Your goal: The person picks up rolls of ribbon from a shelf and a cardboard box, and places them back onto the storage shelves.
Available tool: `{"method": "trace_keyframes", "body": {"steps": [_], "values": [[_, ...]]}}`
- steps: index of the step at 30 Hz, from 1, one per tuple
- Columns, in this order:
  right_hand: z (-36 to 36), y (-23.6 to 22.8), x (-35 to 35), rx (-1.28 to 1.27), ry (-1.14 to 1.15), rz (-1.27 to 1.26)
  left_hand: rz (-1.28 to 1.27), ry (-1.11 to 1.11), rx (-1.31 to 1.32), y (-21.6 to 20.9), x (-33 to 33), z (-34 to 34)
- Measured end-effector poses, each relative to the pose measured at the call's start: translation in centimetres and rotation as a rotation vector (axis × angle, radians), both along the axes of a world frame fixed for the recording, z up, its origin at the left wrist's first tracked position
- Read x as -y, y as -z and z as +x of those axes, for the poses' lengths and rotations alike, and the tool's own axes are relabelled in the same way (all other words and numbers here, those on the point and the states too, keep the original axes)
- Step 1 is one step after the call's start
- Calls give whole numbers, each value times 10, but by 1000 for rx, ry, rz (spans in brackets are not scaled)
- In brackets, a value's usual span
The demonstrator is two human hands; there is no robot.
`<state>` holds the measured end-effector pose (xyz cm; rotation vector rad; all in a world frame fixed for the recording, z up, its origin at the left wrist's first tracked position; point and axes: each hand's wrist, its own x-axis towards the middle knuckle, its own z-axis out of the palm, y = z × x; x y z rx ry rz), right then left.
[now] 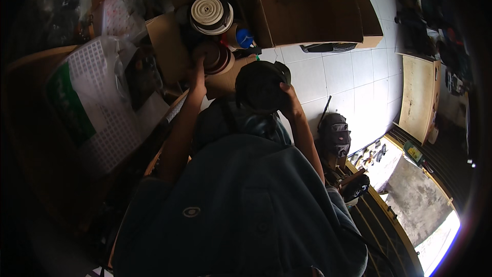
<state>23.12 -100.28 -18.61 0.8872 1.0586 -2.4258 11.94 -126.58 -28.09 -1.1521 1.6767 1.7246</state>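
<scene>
A dark round roll (260, 87), which looks like wound strap with a loose end at its upper right, is held in front of my body. My right hand (290, 101) grips its right side, thumb on the near face. Farther left, my left hand (198, 78) is closed at the edge of a brown roll (207, 54), its fingers partly hidden. The brown roll sits with a red-and-white rimmed coil in an open cardboard box (165, 41). Behind it lies a cream coiled roll (211, 10), and beside that a blue round piece (244, 38).
A large open cardboard box (312, 13) stands at the far side on white floor tiles (312, 72). White plastic bags (105, 97) fill the left. To the right are a black backpack (335, 136), a wooden panel (417, 97) and a bright doorway (415, 190).
</scene>
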Motion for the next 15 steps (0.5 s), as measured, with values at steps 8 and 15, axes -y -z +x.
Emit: {"method": "trace_keyframes", "body": {"steps": [8, 15], "values": [[1, 22, 6, 46, -8, 45, 123, -155, 207, 9, -7, -11], [-4, 9, 11, 15, -5, 25, 173, -83, 151, 15, -2, -9]]}}
